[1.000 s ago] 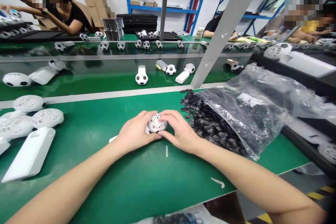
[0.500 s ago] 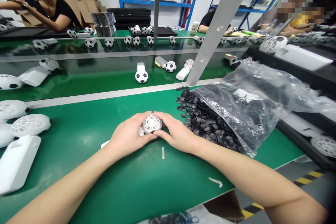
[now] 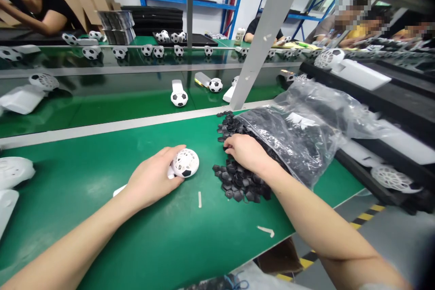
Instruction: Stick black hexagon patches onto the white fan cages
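Note:
In my left hand [image 3: 151, 174] is a white device with a round soccer-ball head [image 3: 186, 163], its openwork face turned up. A black pentagon patch shows on the head's near side. The fingers and thumb wrap round its left side, and the white handle lies mostly hidden under the palm. My right hand [image 3: 246, 152] is over a heap of loose black pentagon pieces [image 3: 238, 179], its fingertips pinched together at the heap's left side. A dark bit, seemingly one of these pieces, shows at the fingertips.
A clear plastic bag [image 3: 292, 131] lies open behind the heap. White soccer-ball devices [image 3: 179, 98] stand on the green conveyor [image 3: 136, 99] beyond. A slanted metal post [image 3: 260, 45] rises at its edge. Black trays [image 3: 353, 86] are stacked at right. Co-workers sit across the line.
My right hand has let go of the soccer-ball head and moved right to the black pieces. The left hand still holds the device, now tilted a little. The view has shifted.

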`<state>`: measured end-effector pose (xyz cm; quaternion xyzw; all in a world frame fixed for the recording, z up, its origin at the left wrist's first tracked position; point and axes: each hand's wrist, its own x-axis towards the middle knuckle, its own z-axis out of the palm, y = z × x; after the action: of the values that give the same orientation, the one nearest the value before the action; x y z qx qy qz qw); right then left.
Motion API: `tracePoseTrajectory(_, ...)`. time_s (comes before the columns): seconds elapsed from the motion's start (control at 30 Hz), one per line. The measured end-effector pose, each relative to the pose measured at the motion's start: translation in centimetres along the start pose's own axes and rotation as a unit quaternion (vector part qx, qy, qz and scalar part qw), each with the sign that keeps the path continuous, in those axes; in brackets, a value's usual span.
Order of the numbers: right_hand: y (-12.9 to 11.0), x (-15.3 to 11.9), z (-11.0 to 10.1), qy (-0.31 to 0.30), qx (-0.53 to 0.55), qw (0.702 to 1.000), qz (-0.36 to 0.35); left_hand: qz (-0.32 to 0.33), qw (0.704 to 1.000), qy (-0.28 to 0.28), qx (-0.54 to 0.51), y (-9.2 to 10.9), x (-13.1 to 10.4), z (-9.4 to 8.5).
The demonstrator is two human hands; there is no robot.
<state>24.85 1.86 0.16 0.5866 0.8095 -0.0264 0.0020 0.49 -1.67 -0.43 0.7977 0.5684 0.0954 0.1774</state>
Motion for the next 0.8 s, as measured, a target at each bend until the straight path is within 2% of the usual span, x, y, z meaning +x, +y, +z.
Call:
tracePoseTrajectory(0.17, -1.7, 0.0, 1.1, 0.023, -0.034, 0.999, -0.024, 0.061, 0.998, -0.007, 0.033, -0.3, 0.0, -0.8)
tracePoseTrajectory(0.27, -1.7, 0.3, 1.1, 0.037, -0.024, 0.998, -0.034, 0.092, 0.994, 0.004, 0.057, -0.5, 0.0, -1.0)
tracePoseTrajectory(0.37, -1.6, -0.1, 0.5, 0.06, 0.078, 0.991, -0.092, 0.12, 0.991, 0.014, 0.065, -0.8, 0.2, -0.9)
tracePoseTrajectory(0.47, -2.4, -1.0, -0.5, 0.077, 0.229, 0.957, -0.162, 0.125, 0.99, 0.015, 0.059, -1.0, 0.2, -0.8)
tracePoseTrajectory(0.6, -4.2, -2.1, -0.8, 0.068, 0.345, 0.919, -0.181, 0.114, 0.993, 0.004, 0.038, -0.9, 0.0, -0.8)
tracePoseTrajectory(0.7, -5.3, -2.2, -0.2, 0.091, 0.378, 0.897, -0.211, 0.101, 0.995, -0.002, 0.013, -0.6, -0.1, -0.7)
tracePoseTrajectory(0.8, -5.9, -1.9, 0.6, 0.087, 0.421, 0.882, -0.196, 0.075, 0.997, 0.014, 0.002, -0.2, -0.1, -0.5)
